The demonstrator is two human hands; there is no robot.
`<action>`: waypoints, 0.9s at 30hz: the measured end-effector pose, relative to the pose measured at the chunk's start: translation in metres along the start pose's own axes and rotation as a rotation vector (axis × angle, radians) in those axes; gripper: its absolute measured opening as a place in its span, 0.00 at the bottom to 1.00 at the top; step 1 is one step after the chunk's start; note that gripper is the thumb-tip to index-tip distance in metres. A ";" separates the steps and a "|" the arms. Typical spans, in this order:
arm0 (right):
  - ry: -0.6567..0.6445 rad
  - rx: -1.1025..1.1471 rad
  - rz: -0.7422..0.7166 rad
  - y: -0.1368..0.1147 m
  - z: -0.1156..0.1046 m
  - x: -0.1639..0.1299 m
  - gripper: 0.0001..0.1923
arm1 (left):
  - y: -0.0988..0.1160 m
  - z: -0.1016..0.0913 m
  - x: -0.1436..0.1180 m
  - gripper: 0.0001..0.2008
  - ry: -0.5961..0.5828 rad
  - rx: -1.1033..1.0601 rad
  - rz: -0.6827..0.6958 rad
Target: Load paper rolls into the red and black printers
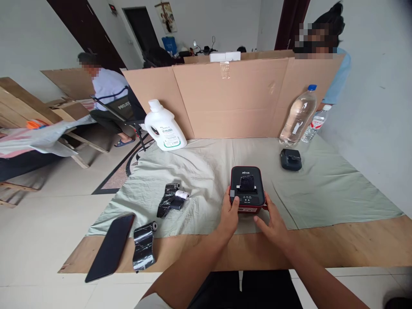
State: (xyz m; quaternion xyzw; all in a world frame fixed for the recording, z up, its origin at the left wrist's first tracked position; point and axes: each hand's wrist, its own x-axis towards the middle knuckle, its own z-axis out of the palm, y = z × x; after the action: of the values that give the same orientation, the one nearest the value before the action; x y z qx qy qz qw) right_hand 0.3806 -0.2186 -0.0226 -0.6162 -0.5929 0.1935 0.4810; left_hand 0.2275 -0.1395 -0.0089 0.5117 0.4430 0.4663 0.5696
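A black and red thermal printer [246, 186] sits on the cloth in front of me, with a short black strip [247, 183] standing out of its top slot. My left hand [230, 214] grips its left side, thumb on the front top edge. The fingers of my right hand [273, 221] press against its right side, where a small red part shows, while the right thumb stays apart from the casing. To the left lie black printed rolls [169, 199] partly unwound, one with a white band. Another unwound roll [144, 246] rests nearer the table edge.
A dark flat tablet-like slab [111, 246] overhangs the front left edge. At the back stand a white detergent jug [165, 128], a large water bottle [298, 118] and a smaller one [315, 125], before a cardboard screen [231, 101]. A small black device [291, 159] lies right. Other people sit beyond.
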 end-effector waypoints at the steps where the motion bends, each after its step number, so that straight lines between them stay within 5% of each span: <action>1: 0.016 -0.002 -0.007 -0.001 -0.001 0.005 0.40 | 0.000 -0.001 0.002 0.27 0.000 -0.007 -0.004; 5: 0.116 -0.004 -0.063 0.001 -0.002 0.043 0.28 | 0.004 -0.008 0.026 0.26 -0.004 -0.096 -0.013; 12: 0.183 0.064 -0.240 -0.003 0.014 0.065 0.20 | 0.018 -0.026 0.064 0.30 -0.341 -0.253 -0.004; 21: 0.317 0.007 -0.284 -0.004 0.025 0.055 0.04 | 0.026 -0.016 0.068 0.26 -0.274 -0.382 -0.115; 27: 0.331 0.014 -0.262 -0.003 0.027 0.056 0.11 | 0.028 -0.017 0.071 0.33 -0.299 -0.322 -0.106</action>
State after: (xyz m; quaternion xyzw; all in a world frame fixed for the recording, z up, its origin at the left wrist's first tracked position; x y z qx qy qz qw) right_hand 0.3694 -0.1584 -0.0141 -0.5538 -0.5796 0.0296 0.5971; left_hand 0.2207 -0.0654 0.0154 0.4539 0.2998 0.4194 0.7268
